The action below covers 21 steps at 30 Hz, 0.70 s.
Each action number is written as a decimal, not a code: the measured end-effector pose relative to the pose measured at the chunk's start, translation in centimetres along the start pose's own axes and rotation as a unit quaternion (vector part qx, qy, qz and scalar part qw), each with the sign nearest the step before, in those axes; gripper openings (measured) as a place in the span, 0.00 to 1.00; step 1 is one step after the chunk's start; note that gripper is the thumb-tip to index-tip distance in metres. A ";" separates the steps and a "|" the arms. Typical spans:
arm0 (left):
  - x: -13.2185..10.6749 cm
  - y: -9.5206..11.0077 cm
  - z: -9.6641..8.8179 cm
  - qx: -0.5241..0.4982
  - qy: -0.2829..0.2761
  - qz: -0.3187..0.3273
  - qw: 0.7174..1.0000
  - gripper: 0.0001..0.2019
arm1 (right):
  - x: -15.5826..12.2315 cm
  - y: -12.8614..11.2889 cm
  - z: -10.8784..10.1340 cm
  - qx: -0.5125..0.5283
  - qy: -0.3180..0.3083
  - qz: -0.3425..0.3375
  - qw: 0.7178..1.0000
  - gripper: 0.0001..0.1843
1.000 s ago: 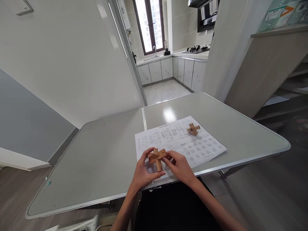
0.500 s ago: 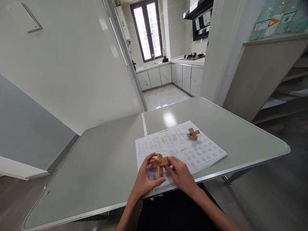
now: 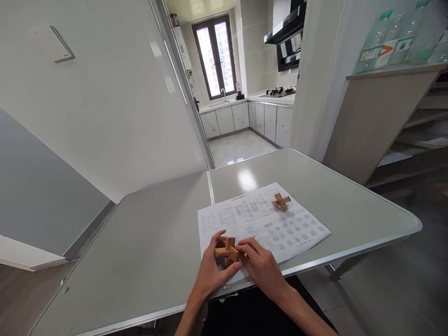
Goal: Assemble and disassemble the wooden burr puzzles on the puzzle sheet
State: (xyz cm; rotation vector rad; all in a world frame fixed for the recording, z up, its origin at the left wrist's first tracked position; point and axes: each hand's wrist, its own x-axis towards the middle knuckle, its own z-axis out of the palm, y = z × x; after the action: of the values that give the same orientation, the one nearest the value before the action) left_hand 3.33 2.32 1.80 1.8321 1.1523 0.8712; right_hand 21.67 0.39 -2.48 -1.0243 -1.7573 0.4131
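Note:
Between my two hands is a wooden burr puzzle (image 3: 229, 251), made of interlocking bars that stick out crosswise. My left hand (image 3: 211, 268) wraps round its left side, with the thumb along the near side and the fingers behind. The fingertips of my right hand (image 3: 261, 261) press on its right side. Beneath the hands lies a printed instruction sheet (image 3: 245, 221) covered in small diagrams. A second wooden burr puzzle (image 3: 281, 202), with dark marks on its bars, rests on the sheet's right part.
The pale table (image 3: 161, 242) has a metal rim and a seam across it. A cabinet (image 3: 381, 121) holding plastic bottles (image 3: 374, 44) stands at the right. White wall panels are at the left; a kitchen lies beyond the far edge.
The held puzzle has turned in my hands, so its bars point differently. The camera view has tilted up a little, shifting the scene lower in the picture. The second puzzle stays put.

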 end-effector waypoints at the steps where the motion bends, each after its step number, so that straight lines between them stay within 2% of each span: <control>1: 0.0 0.0 0.0 0.006 0.008 -0.004 1.000 0.38 | 0.0 -0.1 0.0 -0.002 -0.003 0.005 1.000 0.11; 8: 0.0 -0.2 0.0 0.036 0.043 -0.003 0.998 0.36 | 0.0 0.0 0.3 0.007 -0.042 0.037 0.998 0.12; 13: 0.0 -0.6 -0.2 0.015 0.076 0.000 0.997 0.32 | 0.1 0.1 0.5 0.022 -0.024 0.050 0.998 0.12; 17: -0.1 -0.8 -0.5 0.004 0.076 -0.001 0.997 0.33 | 0.1 0.1 0.6 0.026 -0.015 0.057 0.998 0.10; 21: 0.0 -1.2 -1.0 -0.024 0.094 -0.003 0.995 0.29 | 0.2 0.4 0.7 0.035 0.000 0.067 0.997 0.11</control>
State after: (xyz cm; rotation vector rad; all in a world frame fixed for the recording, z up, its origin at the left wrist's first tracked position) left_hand 2.03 2.87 1.20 1.7356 1.2409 1.0767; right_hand 21.16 0.86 -2.96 -1.0943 -1.6685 0.5549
